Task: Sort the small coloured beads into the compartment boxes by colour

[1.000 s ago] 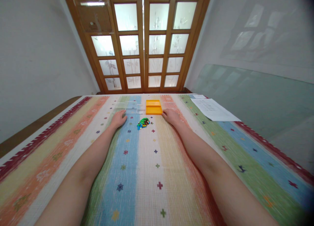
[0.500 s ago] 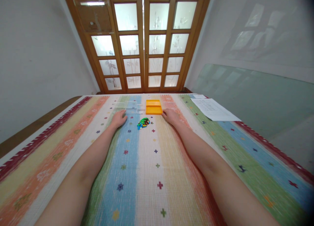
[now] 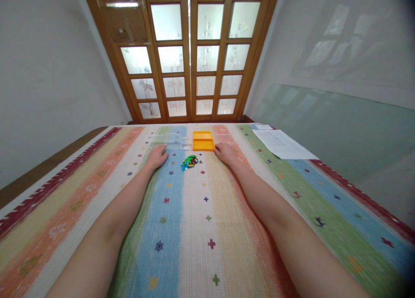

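Observation:
My left hand (image 3: 158, 156) rests on the tablecloth at the near edge of a clear plastic container (image 3: 173, 139). Its thumb stands apart from the fingers, and it holds nothing. At the near right corner of an orange box (image 3: 203, 146) lies my right hand (image 3: 226, 153), its fingertips beside or touching the box; I cannot tell which. The fingers look loosely stretched, with nothing seen in them. The orange box has two shallow halves laid open. Between my hands, nearer to me, is a small heap of green, blue, brown and yellow toy bricks (image 3: 189, 162).
A striped tablecloth (image 3: 197, 229) covers the table. Printed paper sheets (image 3: 282, 143) lie on the right side, with a smaller white paper (image 3: 263, 127) behind them. A glass panel (image 3: 340, 125) leans along the right wall, and wooden doors (image 3: 191, 56) stand beyond the table.

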`<control>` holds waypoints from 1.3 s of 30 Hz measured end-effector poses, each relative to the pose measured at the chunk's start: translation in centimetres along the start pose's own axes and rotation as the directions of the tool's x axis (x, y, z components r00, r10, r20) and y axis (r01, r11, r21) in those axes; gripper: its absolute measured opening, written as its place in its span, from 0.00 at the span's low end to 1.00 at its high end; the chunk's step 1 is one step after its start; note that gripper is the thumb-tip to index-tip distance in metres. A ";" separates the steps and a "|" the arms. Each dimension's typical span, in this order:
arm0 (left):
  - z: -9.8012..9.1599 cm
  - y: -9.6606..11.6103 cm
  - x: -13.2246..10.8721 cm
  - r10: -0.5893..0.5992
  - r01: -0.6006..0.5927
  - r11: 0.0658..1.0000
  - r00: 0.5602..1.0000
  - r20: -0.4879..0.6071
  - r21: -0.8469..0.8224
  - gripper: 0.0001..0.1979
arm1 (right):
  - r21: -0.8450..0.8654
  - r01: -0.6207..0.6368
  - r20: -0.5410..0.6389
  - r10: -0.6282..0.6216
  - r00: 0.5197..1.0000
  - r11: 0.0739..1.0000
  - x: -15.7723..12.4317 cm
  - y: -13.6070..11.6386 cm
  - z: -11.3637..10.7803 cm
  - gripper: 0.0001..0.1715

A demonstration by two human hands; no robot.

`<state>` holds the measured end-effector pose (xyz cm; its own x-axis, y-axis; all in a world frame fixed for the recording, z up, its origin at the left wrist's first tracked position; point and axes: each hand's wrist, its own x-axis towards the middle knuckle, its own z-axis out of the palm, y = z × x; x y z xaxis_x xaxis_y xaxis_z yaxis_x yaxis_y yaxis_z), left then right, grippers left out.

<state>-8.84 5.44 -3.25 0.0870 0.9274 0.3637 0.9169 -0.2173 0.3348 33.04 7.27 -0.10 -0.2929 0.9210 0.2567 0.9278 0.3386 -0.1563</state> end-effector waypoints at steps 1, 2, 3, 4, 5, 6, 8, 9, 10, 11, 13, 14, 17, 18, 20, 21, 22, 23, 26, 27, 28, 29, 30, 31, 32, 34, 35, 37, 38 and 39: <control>0.0 0.0 0.0 0.000 0.000 1.000 1.000 -0.003 -0.002 0.29 | 0.001 0.000 0.000 0.000 1.000 1.000 0.0 0.0 0.0 0.18; 0.0 0.0 0.0 0.000 0.000 1.000 1.000 -0.005 -0.004 0.29 | 0.002 0.000 0.000 0.000 1.000 1.000 0.0 0.0 0.0 0.18; 0.0 0.1 0.0 0.001 -0.001 1.000 1.000 -0.006 -0.005 0.28 | 0.003 -0.001 0.002 0.001 1.000 1.000 0.0 0.0 -0.1 0.18; -0.1 0.2 -0.1 0.002 -0.002 1.000 1.000 -0.008 -0.005 0.28 | 0.004 -0.004 0.004 0.004 1.000 1.000 0.0 0.0 -0.1 0.18; -0.1 0.2 -0.1 0.003 -0.003 1.000 1.000 -0.009 -0.004 0.28 | 0.004 -0.005 0.006 0.005 1.000 1.000 0.0 0.0 -0.2 0.18; -0.2 0.3 -0.1 0.003 -0.003 1.000 1.000 -0.010 -0.002 0.28 | 0.003 -0.004 0.007 0.004 1.000 1.000 0.0 0.0 -0.2 0.18; -0.3 0.5 -0.2 0.000 0.000 1.000 1.000 -0.013 0.001 0.28 | 0.003 0.001 0.004 -0.001 1.000 1.000 0.0 0.1 -0.2 0.18; -0.4 0.6 -0.3 -0.003 0.003 1.000 1.000 -0.018 0.002 0.27 | 0.004 0.004 0.002 -0.004 1.000 1.000 0.0 0.1 -0.2 0.18; -0.6 0.8 -0.3 -0.007 0.008 1.000 1.000 -0.029 0.003 0.27 | 0.004 0.008 0.001 -0.008 1.000 1.000 0.0 0.2 -0.2 0.18; -0.7 1.0 -0.4 -0.013 0.013 1.000 0.999 -0.047 0.004 0.27 | 0.005 0.010 -0.003 -0.010 1.000 1.000 0.0 0.3 -0.1 0.18; -1.1 1.6 -0.4 -0.024 0.026 1.000 0.995 -0.098 0.011 0.25 | 0.007 0.015 -0.011 -0.015 1.000 1.000 0.0 0.4 -0.1 0.19; -1.3 2.1 -0.4 -0.026 0.028 1.000 0.992 -0.123 0.012 0.25 | 0.010 0.016 -0.017 -0.016 1.000 1.000 0.0 0.5 -0.1 0.19; -1.7 4.1 -0.6 0.044 -0.046 0.999 0.992 -0.114 -0.013 0.23 | 0.024 0.007 -0.045 -0.006 0.999 1.000 0.2 0.7 -0.1 0.20; -1.7 5.0 -0.7 0.102 -0.104 0.994 0.992 -0.072 -0.032 0.22 | 0.032 0.003 -0.060 -0.001 0.998 0.999 0.2 0.8 -0.1 0.20; -1.5 6.9 -1.1 0.243 -0.240 0.967 0.970 0.027 -0.089 0.20 | 0.053 -0.003 -0.107 0.008 0.994 0.999 0.3 0.8 -0.2 0.19; -1.3 8.0 -1.4 0.309 -0.300 0.946 0.949 0.065 -0.121 0.20 | 0.066 0.000 -0.134 0.009 0.991 0.998 0.3 0.7 -0.2 0.19; -1.0 8.9 -1.7 0.377 -0.361 0.921 0.921 0.100 -0.149 0.22 | 0.080 0.008 -0.163 0.005 0.987 0.997 0.3 0.6 -0.2 0.18; -0.7 9.9 -2.1 0.436 -0.413 0.895 0.890 0.132 -0.171 0.23 | 0.092 0.024 -0.190 -0.006 0.982 0.995 0.3 0.5 -0.3 0.18; 0.1 12.0 -3.1 0.519 -0.489 0.855 0.821 0.238 -0.176 0.29 | 0.116 0.103 -0.237 -0.073 0.969 0.988 0.1 -0.3 -0.4 0.16; 0.4 12.3 -3.4 0.521 -0.496 0.854 0.808 0.274 -0.161 0.30 | 0.120 0.130 -0.245 -0.097 0.965 0.984 0.1 -0.7 -0.4 0.16; 0.6 12.6 -3.6 0.519 -0.501 0.854 0.799 0.303 -0.143 0.30 | 0.124 0.156 -0.248 -0.122 0.961 0.980 0.0 -1.2 -0.4 0.16; 0.8 12.6 -3.7 0.514 -0.502 0.856 0.794 0.324 -0.125 0.31 | 0.129 0.182 -0.247 -0.146 0.958 0.975 -0.1 -1.6 -0.4 0.16; 1.0 12.6 -3.7 0.507 -0.501 0.858 0.794 0.335 -0.111 0.31 | 0.137 0.207 -0.241 -0.170 0.955 0.969 -0.2 -2.1 -0.4 0.16; 1.1 12.4 -3.7 0.502 -0.498 0.861 0.797 0.337 -0.103 0.31 | 0.148 0.232 -0.227 -0.195 0.954 0.961 -0.3 -2.6 -0.4 0.16; 1.2 12.2 -3.6 0.496 -0.493 0.864 0.802 0.333 -0.098 0.31 | 0.162 0.255 -0.206 -0.220 0.954 0.953 -0.3 -3.1 -0.4 0.16; 1.2 11.7 -3.4 0.483 -0.480 0.872 0.815 0.318 -0.096 0.31 | 0.196 0.296 -0.147 -0.270 0.951 0.935 -0.5 -3.9 -0.3 0.16; 1.2 11.5 -3.3 0.479 -0.474 0.875 0.821 0.311 -0.096 0.32 | 0.211 0.317 -0.117 -0.298 0.947 0.925 -0.6 -4.3 -0.2 0.16; 1.1 11.1 -3.2 0.469 -0.465 0.881 0.833 0.294 -0.089 0.32 | 0.230 0.362 -0.071 -0.355 0.932 0.903 -0.7 -4.9 0.0 0.15; 1.0 11.0 -3.1 0.463 -0.460 0.884 0.840 0.282 -0.082 0.32 | 0.236 0.384 -0.060 -0.381 0.923 0.893 -0.8 -5.2 0.1 0.15; 0.9 10.9 -3.1 0.459 -0.455 0.887 0.848 0.266 -0.077 0.31 | 0.240 0.404 -0.058 -0.402 0.914 0.883 -0.9 -5.4 0.1 0.15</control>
<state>1.22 0.45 -1.47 0.5976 0.7678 0.2310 0.7437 -0.6385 0.1981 28.27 4.69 0.39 -0.6272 0.6945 0.3526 0.6458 0.7168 -0.2631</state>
